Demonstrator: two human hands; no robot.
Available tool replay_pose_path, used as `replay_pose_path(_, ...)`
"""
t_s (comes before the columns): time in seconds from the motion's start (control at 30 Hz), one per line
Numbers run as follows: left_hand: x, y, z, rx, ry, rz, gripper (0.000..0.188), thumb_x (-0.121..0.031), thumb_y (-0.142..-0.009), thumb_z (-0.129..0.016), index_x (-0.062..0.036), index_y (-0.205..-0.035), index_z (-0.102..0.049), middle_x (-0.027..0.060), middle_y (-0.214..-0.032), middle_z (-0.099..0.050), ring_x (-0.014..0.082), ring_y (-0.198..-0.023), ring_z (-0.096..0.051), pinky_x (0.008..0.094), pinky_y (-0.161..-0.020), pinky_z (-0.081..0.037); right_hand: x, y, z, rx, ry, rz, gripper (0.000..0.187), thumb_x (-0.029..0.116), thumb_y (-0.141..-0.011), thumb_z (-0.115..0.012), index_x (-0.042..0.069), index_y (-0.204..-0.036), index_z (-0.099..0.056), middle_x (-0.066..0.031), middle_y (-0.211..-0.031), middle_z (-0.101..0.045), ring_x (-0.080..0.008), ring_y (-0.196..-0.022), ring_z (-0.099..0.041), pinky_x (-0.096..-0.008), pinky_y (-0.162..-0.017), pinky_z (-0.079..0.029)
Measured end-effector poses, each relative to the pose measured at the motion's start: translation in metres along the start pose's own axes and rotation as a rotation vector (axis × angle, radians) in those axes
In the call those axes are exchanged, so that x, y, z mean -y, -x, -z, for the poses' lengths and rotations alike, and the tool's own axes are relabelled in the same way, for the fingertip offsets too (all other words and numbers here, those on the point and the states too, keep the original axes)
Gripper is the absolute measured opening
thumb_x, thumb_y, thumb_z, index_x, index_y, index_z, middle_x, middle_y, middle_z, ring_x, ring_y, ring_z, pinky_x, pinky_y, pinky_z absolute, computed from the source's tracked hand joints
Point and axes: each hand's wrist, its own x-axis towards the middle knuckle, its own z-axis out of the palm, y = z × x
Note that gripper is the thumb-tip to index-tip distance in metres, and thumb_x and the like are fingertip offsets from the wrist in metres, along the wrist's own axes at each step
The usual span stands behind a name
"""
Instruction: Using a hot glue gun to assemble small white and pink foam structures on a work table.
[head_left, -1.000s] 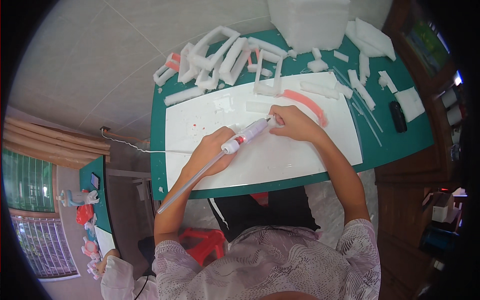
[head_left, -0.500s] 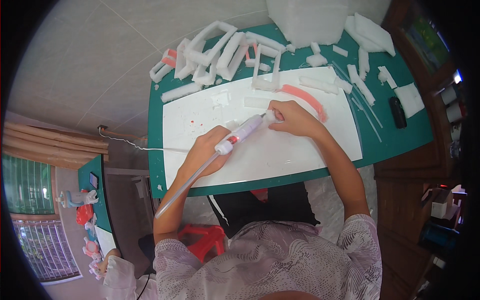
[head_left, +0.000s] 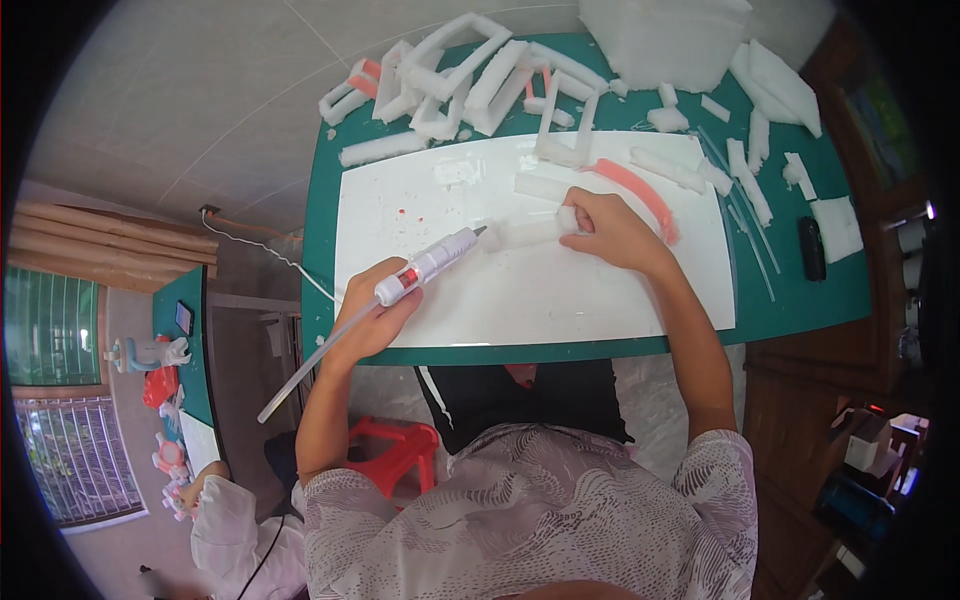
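My left hand [head_left: 368, 318] is closed round a white hot glue gun [head_left: 432, 262], with a long clear glue stick [head_left: 310, 368] trailing from its rear. The gun's dark nozzle points up and right, next to a white foam strip [head_left: 522, 236] on the white board [head_left: 470, 322]. Between the fingertips of my right hand [head_left: 612, 230] is a small white foam block [head_left: 568, 219], close to the strip's right end; whether they touch I cannot tell. Just beyond lie another white foam strip [head_left: 542, 186] and a curved pink foam strip [head_left: 640, 192].
White foam frames [head_left: 498, 85] and offcuts pile along the far edge of the green table [head_left: 325, 180], near a large white foam block [head_left: 665, 40]. On the right lie clear glue sticks [head_left: 752, 220] and a black case [head_left: 811, 248]. A white cord [head_left: 270, 258] runs from the wall.
My left hand has drawn back to the left with the glue gun, so its nozzle has left the foam block in my right hand. The view has shifted slightly.
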Motion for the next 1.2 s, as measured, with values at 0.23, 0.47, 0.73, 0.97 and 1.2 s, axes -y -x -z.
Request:
replay_pose_path(0.23,0.010,0.002,-0.003,-0.031,0.025,-0.005,0.016,-0.011,-0.080,-0.063,0.0024,-0.079,-0.055,0.0145,-0.070,-0.055,0.0258,-0.061,-0.052,0.0357,-0.059,-0.043,0.000,-0.001,-0.001,0.007,0.019,-0.009,0.029,0.012,-0.074,-0.076,0.003,-0.087,-0.052,-0.0057,-0.063,-0.044,-0.0191,-0.059,-0.044,-0.0328,-0.056,-0.034)
replay_pose_path(0.47,0.006,0.001,-0.001,0.004,-0.014,0.045,0.017,-0.012,-0.080,-0.063,0.0022,-0.079,-0.054,0.0148,-0.070,-0.055,0.0261,-0.061,-0.052,0.0361,-0.059,-0.043,-0.003,0.000,-0.001,0.012,0.008,-0.017,0.029,0.012,-0.075,-0.076,0.002,-0.092,-0.055,-0.0055,-0.064,-0.044,-0.0186,-0.061,-0.044,-0.0322,-0.057,-0.034)
replay_pose_path(0.73,0.010,0.007,0.001,0.019,-0.024,0.043,0.018,-0.012,-0.079,-0.064,0.0019,-0.078,-0.054,0.0153,-0.070,-0.054,0.0268,-0.061,-0.052,0.0368,-0.059,-0.042,-0.001,0.000,-0.001,0.003,0.019,-0.010,0.029,0.013,-0.075,-0.076,0.003,-0.093,-0.055,-0.0054,-0.064,-0.044,-0.0186,-0.061,-0.044,-0.0322,-0.057,-0.034)
replay_pose_path(0.97,0.026,0.006,0.008,-0.087,-0.083,-0.067,0.021,-0.002,-0.076,-0.068,0.0024,-0.095,-0.061,0.0131,-0.086,-0.060,0.0243,-0.074,-0.059,0.0306,-0.068,-0.047,-0.001,0.000,0.000,-0.004,0.032,-0.016,0.028,0.013,-0.075,-0.075,0.003,-0.090,-0.053,-0.0059,-0.064,-0.046,-0.0190,-0.060,-0.045,-0.0329,-0.056,-0.034)
replay_pose_path(1.2,0.073,-0.016,0.009,-0.109,-0.156,-0.044,0.034,0.001,-0.075,-0.071,0.0018,-0.108,-0.062,0.0113,-0.116,-0.060,0.0225,-0.100,-0.062,0.0294,-0.082,-0.048,-0.005,-0.001,-0.003,-0.010,0.024,0.016,0.031,0.014,-0.075,-0.076,0.002,-0.096,-0.056,-0.0063,-0.065,-0.048,-0.0193,-0.061,-0.048,-0.0327,-0.057,-0.037)
